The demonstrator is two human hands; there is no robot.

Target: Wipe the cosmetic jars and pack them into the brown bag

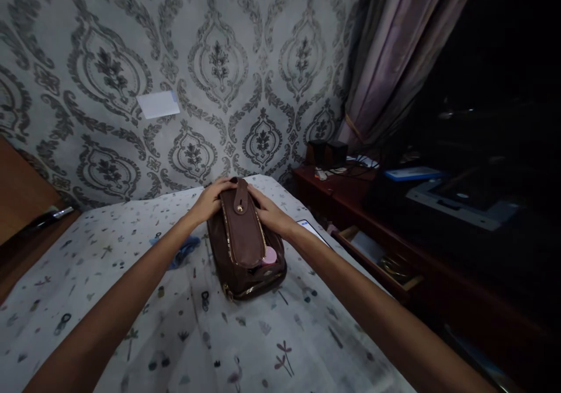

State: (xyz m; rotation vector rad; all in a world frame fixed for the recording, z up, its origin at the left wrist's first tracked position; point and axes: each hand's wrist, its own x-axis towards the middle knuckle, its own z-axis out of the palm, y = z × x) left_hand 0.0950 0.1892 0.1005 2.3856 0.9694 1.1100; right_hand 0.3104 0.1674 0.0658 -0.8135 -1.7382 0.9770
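Note:
A brown bag (243, 238) with gold zips and a snap strap rests on the patterned bed sheet. Its long front flap is unzipped along the edges, and a round pink item (269, 255) shows in the gap at the near right. At the bag's far end, my left hand (211, 199) grips the left side near the strap. My right hand (268, 211) holds the opposite side, with some fingertips hidden behind the bag. Both hands are closed around the bag's upper edges.
A bunched blue cloth (183, 251) lies left of the bag, and a phone (312, 230) lies to its right. Beyond the bed edge, an open drawer (377, 258) juts from a dark red desk (350, 197). A patterned wall stands behind the bed.

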